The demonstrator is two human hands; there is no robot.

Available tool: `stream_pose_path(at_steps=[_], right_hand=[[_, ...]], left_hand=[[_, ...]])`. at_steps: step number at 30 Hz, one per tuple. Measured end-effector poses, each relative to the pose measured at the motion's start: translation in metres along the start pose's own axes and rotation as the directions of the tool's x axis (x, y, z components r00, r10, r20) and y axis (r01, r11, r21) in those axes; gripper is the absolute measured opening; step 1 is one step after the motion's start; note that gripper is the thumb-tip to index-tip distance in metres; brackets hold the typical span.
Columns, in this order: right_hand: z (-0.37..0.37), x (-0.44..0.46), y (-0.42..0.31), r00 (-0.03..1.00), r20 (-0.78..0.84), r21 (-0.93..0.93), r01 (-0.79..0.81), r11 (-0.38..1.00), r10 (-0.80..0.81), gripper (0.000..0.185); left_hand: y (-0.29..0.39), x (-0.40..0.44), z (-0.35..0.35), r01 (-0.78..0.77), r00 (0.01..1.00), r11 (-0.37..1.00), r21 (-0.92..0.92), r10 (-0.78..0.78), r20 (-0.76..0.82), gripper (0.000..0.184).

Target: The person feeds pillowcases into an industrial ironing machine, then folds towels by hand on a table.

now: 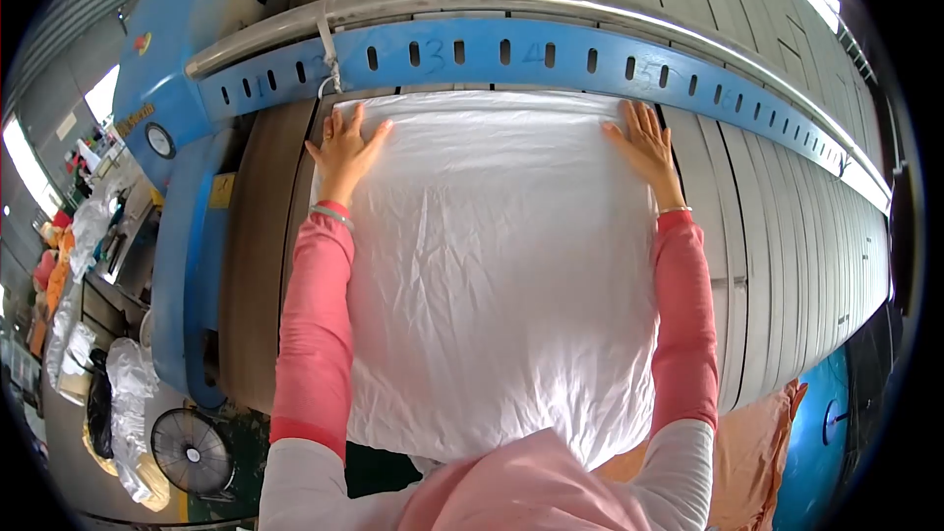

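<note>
A white cloth point(501, 265) lies spread over the belts of a large machine, its far edge near a blue slotted bar. Wrinkles run through its middle and lower part, and its near end hangs toward my body. My left hand point(346, 149) rests flat on the cloth's far left corner, fingers spread. On the far right corner lies my right hand point(644, 146), also flat with its fingers stretched out. Neither hand grips anything. Pink sleeves cover both forearms.
Beyond the cloth, the blue slotted bar point(482, 53) and a metal pipe point(551, 2) cross the machine. Pale belts point(787, 226) extend to the right. At left stand a blue side frame point(187, 265), a round fan point(192, 454) and plastic-wrapped bundles point(128, 393).
</note>
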State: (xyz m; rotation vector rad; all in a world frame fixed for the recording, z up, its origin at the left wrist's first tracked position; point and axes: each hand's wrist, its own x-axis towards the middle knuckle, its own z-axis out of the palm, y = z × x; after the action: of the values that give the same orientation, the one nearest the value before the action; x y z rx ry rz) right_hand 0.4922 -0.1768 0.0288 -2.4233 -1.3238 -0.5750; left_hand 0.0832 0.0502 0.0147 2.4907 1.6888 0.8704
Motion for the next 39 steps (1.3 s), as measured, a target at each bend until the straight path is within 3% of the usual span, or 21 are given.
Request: stream_pose_path(at_steps=[2,6,9,12,15,16,17,20,22,23,26,27,30,31,34,35,39], right_hand=[[-0.004,0.001,-0.002,1.0,-0.025,0.004,0.013,1.0,-0.013,0.085],[-0.025,-0.031,-0.003,0.999,-0.036,0.019,-0.017,1.0,0.018,0.068],[-0.072,-0.123,-0.003,0.986,-0.039,0.152,0.164,0.975,-0.16,0.06],[-0.112,-0.221,0.007,0.986,-0.022,0.345,0.161,0.925,-0.164,0.052],[-0.145,-0.306,0.017,1.0,0.006,0.43,0.01,0.903,-0.015,0.037],[-0.15,-0.331,0.017,0.99,0.08,0.475,-0.141,0.868,0.117,0.031],[-0.153,-0.354,0.016,0.957,0.16,0.506,-0.29,0.813,0.242,0.026],[-0.143,-0.412,0.014,0.889,0.27,0.495,-0.457,0.739,0.369,0.022],[-0.142,-0.422,-0.01,0.872,0.203,0.417,-0.488,0.767,0.444,0.02],[-0.141,-0.43,-0.019,0.862,0.166,0.377,-0.505,0.776,0.48,0.02],[-0.129,-0.443,-0.027,0.906,0.038,0.292,-0.414,0.862,0.422,0.025],[-0.13,-0.447,-0.03,0.909,0.044,0.273,-0.41,0.87,0.415,0.029],[-0.124,-0.456,-0.033,0.921,-0.072,0.308,-0.345,0.887,0.384,0.029],[-0.127,-0.46,-0.036,0.912,-0.047,0.314,-0.374,0.873,0.408,0.029],[-0.127,-0.476,-0.04,0.906,-0.085,0.295,-0.375,0.879,0.415,0.028],[-0.128,-0.481,-0.041,0.907,-0.08,0.284,-0.378,0.881,0.414,0.028],[-0.131,-0.501,-0.038,0.901,-0.092,0.255,-0.39,0.885,0.423,0.034]], left_hand=[[-0.001,0.005,-0.003,-0.01,0.999,1.0,0.022,0.009,0.037,0.079],[-0.017,-0.002,-0.006,-0.138,0.989,0.99,0.007,0.139,-0.05,0.073],[-0.021,-0.082,-0.034,-0.241,0.969,0.969,-0.047,0.238,-0.066,0.069],[-0.033,-0.191,-0.068,-0.285,0.956,0.953,-0.105,0.291,0.038,0.071],[-0.05,-0.284,-0.09,-0.221,0.957,0.972,-0.082,0.233,0.175,0.073],[-0.056,-0.307,-0.097,-0.199,0.957,0.977,-0.079,0.211,0.199,0.073],[-0.06,-0.327,-0.103,-0.167,0.965,0.985,-0.053,0.174,0.195,0.074],[-0.065,-0.375,-0.112,-0.054,0.991,0.998,-0.029,0.057,0.124,0.079],[-0.062,-0.395,-0.113,0.044,0.999,0.996,-0.079,-0.043,0.017,0.083],[-0.058,-0.402,-0.118,0.038,0.996,0.999,-0.018,-0.039,-0.084,0.078],[-0.068,-0.426,-0.119,0.166,0.985,0.985,-0.045,-0.168,-0.045,0.065],[-0.068,-0.431,-0.125,0.132,0.985,0.99,-0.044,-0.136,-0.109,0.047],[-0.077,-0.441,-0.132,0.155,0.988,0.985,-0.074,-0.154,0.01,0.037],[-0.078,-0.442,-0.131,0.065,0.994,0.996,-0.058,-0.07,-0.085,0.026],[-0.092,-0.446,-0.119,0.025,0.999,0.967,-0.254,-0.035,-0.034,0.02],[-0.091,-0.449,-0.12,-0.009,0.996,0.977,-0.213,-0.01,-0.084,0.016],[-0.074,-0.461,-0.144,0.116,0.982,0.922,-0.37,-0.163,-0.099,0.025]])
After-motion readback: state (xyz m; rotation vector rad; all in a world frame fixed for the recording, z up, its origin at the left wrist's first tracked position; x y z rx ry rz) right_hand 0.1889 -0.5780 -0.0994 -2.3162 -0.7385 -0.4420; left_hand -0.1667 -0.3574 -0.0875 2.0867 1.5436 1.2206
